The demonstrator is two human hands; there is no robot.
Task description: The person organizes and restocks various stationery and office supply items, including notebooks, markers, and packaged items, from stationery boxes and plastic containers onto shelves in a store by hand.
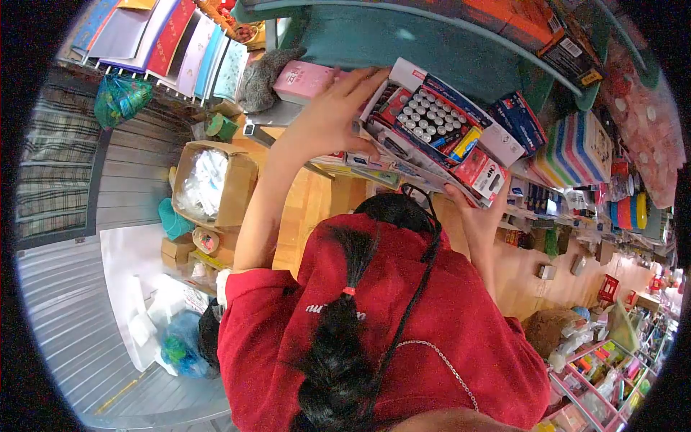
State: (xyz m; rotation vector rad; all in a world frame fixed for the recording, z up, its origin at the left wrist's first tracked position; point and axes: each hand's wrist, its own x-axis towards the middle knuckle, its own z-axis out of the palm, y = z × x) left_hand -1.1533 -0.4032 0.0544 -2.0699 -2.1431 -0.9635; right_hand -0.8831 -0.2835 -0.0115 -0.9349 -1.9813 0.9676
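An open box of batteries (pixel 414 147) sits tilted at the edge of the green shelf. Several round silver battery ends show inside, with small packs beside them. My left hand (pixel 335 115) grips the box's left end, fingers at its upper corner and thumb by its lower side. My right hand (pixel 484 216) is closed round the lower right corner, beside a red and white NP pack (pixel 481 175). The undersides of the box and of both hands are hidden.
A pink box (pixel 306 81) and a grey fluffy item (pixel 265 78) lie left of my left hand. Blue packs (pixel 518 122) and stacked coloured items (pixel 576 147) stand right of the box. A cardboard box (pixel 241 189) sits lower left.
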